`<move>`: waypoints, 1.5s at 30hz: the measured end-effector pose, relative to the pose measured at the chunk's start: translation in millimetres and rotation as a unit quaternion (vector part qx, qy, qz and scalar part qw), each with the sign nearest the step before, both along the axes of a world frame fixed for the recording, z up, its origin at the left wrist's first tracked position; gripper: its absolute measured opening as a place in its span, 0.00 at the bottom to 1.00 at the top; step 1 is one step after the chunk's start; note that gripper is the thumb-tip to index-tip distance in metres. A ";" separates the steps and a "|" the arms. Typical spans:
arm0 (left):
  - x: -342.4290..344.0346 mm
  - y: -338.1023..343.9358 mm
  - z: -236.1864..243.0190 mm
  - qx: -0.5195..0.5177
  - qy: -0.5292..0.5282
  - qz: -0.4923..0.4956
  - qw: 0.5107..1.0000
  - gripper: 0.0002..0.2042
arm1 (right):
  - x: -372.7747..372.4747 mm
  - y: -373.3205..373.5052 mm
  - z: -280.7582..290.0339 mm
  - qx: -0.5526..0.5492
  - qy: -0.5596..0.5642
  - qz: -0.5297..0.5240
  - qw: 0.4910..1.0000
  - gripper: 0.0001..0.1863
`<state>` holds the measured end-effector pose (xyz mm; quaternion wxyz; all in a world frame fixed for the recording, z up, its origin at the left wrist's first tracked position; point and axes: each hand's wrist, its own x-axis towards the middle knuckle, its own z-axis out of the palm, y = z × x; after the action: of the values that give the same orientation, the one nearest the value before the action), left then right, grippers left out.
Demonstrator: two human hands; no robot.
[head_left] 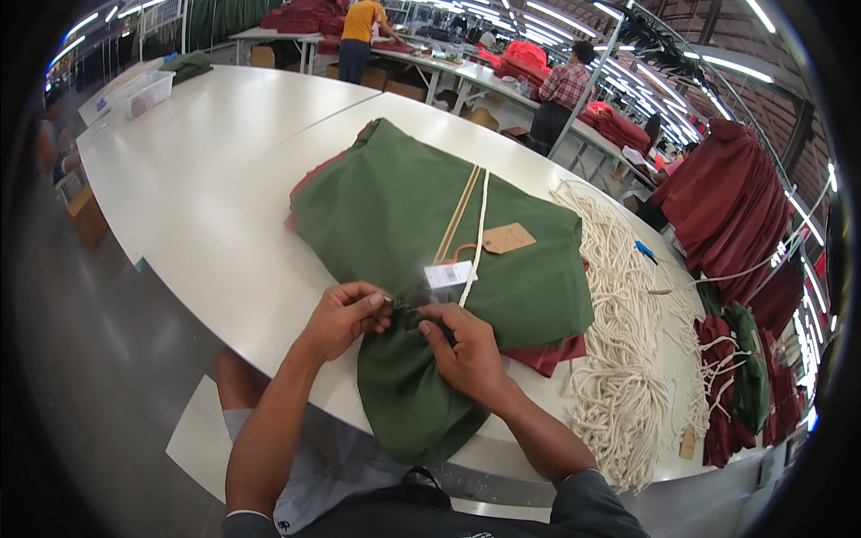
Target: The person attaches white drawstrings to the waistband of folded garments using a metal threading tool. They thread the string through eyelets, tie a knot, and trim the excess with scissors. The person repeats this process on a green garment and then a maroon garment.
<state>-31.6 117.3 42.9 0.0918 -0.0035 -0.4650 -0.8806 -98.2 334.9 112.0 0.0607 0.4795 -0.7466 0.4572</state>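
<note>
Left hand (345,321): thumb and finger pinched on bunched green cloth (413,394), at its 10 o'clock.
Right hand (466,350): pinching the same gathers (404,316) from 3 o'clock.
Lie: cloth over the tabletop (215,161) edge, drooping toward 6 o'clock.
Cream cord (482,224): runs from 1 o'clock down toward right hand; apparently being threaded.
Handling: ease gathers evenly, no twists; keep white tag (448,274) clear.

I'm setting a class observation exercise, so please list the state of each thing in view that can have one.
Green fabric: bunched where held, flatter elsewhere
Left hand: closed on the bunched part
Right hand: pinching the bunched part
White cords: loose, heaped
Brown tag: lying flat
White tag: lying flat
White basket: upright
Maroon fabric at right: hanging
</note>
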 end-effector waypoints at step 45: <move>1.6 13.9 149.0 -0.209 0.138 0.187 0.950 0.09 | -13.0 0.5 30.0 -0.048 -0.066 0.014 0.997 0.11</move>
<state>-30.0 131.2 191.9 0.3151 -0.0566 -0.6137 -0.7217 -111.2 335.4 142.0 0.0277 0.4549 -0.7196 0.5239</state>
